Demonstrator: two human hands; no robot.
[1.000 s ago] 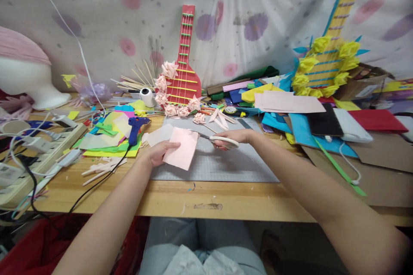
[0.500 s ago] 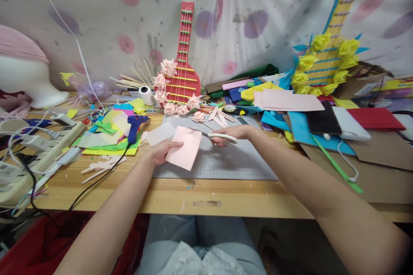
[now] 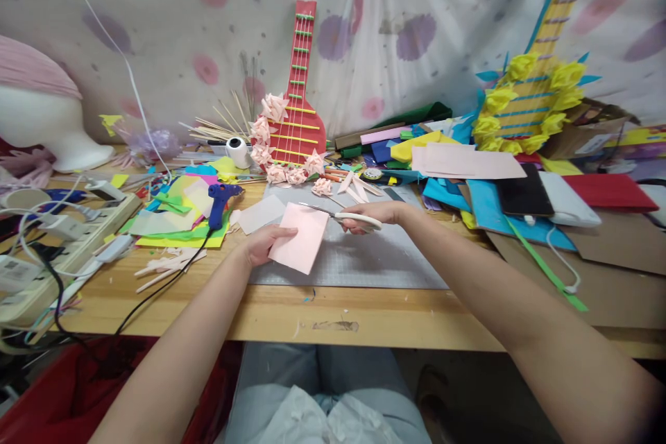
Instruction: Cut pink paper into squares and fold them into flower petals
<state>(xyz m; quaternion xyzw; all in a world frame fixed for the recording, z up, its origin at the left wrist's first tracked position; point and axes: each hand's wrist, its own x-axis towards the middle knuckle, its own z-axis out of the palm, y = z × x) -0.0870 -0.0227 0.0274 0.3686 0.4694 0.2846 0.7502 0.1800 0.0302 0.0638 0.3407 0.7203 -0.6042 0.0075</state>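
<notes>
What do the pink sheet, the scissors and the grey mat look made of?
Pink sheet: likely thin matte paper or foam; it stands flat in the left hand. Scissors in the right hand: shiny metal blades, cream handles, probably plastic. Grey mat: matte, faint printed grid, probably a vinyl cutting mat.

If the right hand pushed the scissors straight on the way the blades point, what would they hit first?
The right hand points the scissors leftward at the pink paper sheet in the left hand; its top edge likely comes first, though depth is unclear.
</notes>
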